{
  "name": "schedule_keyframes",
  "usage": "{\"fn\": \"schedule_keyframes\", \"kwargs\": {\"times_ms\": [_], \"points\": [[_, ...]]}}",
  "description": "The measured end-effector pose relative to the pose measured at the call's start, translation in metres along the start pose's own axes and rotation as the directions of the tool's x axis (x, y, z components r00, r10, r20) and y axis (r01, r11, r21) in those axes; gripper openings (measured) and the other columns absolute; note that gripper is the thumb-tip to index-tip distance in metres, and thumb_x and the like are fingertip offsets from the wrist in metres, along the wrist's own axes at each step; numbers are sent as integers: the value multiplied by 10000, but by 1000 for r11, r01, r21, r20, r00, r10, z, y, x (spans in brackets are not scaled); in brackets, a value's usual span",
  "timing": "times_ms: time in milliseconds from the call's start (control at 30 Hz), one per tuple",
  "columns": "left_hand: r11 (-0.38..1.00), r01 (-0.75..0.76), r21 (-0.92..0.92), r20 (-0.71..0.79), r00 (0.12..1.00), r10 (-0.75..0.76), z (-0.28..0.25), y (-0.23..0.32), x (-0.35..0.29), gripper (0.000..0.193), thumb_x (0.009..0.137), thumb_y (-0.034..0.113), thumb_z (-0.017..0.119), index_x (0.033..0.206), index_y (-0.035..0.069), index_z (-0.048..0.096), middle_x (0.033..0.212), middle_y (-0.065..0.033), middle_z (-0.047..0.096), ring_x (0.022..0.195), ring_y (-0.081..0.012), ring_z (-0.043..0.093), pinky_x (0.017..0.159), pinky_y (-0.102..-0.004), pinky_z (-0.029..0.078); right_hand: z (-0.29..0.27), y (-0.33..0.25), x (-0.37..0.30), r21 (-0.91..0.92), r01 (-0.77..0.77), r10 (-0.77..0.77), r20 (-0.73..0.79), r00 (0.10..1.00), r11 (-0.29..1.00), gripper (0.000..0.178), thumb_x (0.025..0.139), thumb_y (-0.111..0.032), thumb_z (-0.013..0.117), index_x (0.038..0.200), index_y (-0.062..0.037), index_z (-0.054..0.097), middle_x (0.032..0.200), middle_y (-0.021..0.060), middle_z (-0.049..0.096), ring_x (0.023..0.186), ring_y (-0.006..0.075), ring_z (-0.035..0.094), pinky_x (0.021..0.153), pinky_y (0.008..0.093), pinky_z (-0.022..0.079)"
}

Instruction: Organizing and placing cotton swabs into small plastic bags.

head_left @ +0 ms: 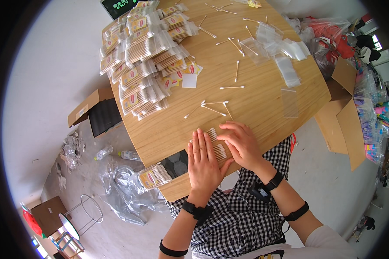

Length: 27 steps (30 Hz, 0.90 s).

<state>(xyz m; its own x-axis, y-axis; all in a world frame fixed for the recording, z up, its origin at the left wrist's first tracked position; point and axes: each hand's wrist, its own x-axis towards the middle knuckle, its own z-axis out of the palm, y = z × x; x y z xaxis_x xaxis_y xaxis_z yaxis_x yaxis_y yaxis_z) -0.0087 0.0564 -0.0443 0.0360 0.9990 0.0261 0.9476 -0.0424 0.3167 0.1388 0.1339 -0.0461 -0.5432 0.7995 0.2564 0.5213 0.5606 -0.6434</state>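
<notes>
A row of white-tipped cotton swabs [220, 152] lies side by side near the table's front edge. My left hand [202, 159] rests flat over the row's left part, its fingers stretched out and together, hiding what is beneath. At the row's right end my right hand [244, 144] has its fingers loosely bent and apart, fingertips at the swabs. Left of my left hand, a bag of swabs with a yellow label [153, 176] lies at the table's edge, next to a dark grey panel [177, 164]. Several loose swabs [214, 107] are scattered beyond my hands.
A large heap of bagged cotton swabs [138, 52] covers the far left of the wooden table [263, 101]. Small yellow label cards [177, 77] and a white card [189, 80] lie beside it. Clear plastic bags [287, 71] are at the right. Cardboard boxes [339, 123] stand on the floor.
</notes>
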Motion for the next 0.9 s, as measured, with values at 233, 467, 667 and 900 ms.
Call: {"fn": "schedule_keyframes", "kwargs": {"times_ms": [233,467,667,900], "points": [[1000,2,8,-12,1000,-2,1,0,0,973,884,625,537,1455,-126,298,1548,-299,262,1470,-396,229,1191,-502,206,0,1,0,-4,16,-16,9,1000,1000,254,875,-77,605,1110,-148,669,1270,57,582,1224,283,517,990,422,426],[1000,3,-11,-22,1000,-4,2,-2,-1,985,873,612,569,1457,-130,285,1545,-308,259,1467,-409,227,1190,-514,206,0,-6,3,-43,-10,12,43,999,999,201,895,-91,599,1080,-132,666,1286,68,569,1241,284,500,988,432,419],[1000,3,-27,-20,1000,-4,3,-2,-3,989,878,611,565,1468,-124,267,1553,-305,242,1474,-409,210,1192,-515,194,6,-12,22,82,-68,76,-90,993,994,71,854,-73,665,914,-90,632,1283,78,566,1256,311,485,982,444,417],[1000,9,-25,-23,1000,-10,2,-2,-16,1019,876,627,560,1484,-122,229,1569,-305,204,1482,-415,180,1178,-556,169,10,2,55,-108,42,-48,-54,997,993,119,814,-43,705,887,-86,622,1308,98,540,1318,344,446,1023,460,398]]}}
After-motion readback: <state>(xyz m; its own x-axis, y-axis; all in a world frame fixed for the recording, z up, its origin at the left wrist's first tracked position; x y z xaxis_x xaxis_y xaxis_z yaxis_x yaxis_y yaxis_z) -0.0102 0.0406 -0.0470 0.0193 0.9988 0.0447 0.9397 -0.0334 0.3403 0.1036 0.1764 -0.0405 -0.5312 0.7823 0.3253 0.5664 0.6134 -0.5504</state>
